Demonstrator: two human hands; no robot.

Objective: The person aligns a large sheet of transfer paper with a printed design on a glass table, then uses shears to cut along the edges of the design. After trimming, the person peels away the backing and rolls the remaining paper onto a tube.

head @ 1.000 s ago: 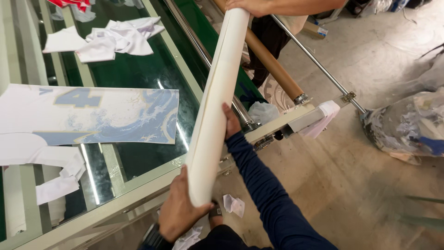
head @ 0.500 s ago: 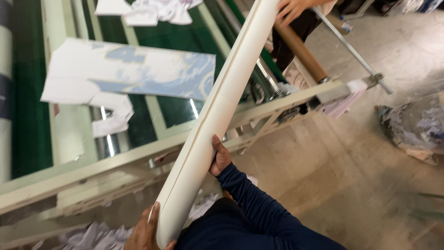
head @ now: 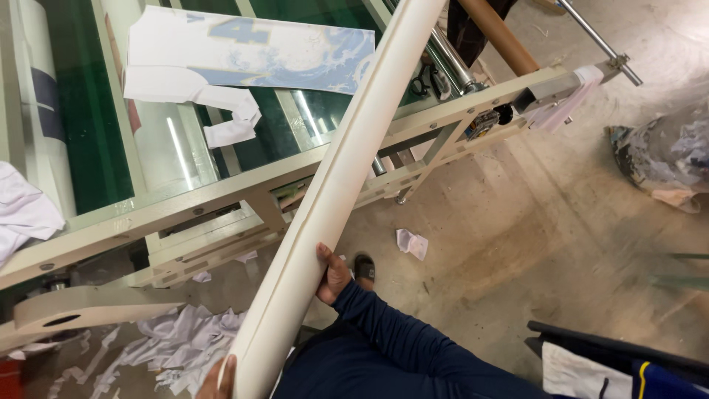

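Both hands carrying long white paper roll [head: 332, 192]: right hand [head: 332, 272] wrapped round it, left hand [head: 219, 378] cupping end. Next: steady lowering.

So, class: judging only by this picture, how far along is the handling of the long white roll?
Done: the white roll is off the floor, slanting across the machine frame. In hand: the right hand grips its side, the left hand its lower end. Left: it sits in no holder, and printed sheets lie on the green bed.
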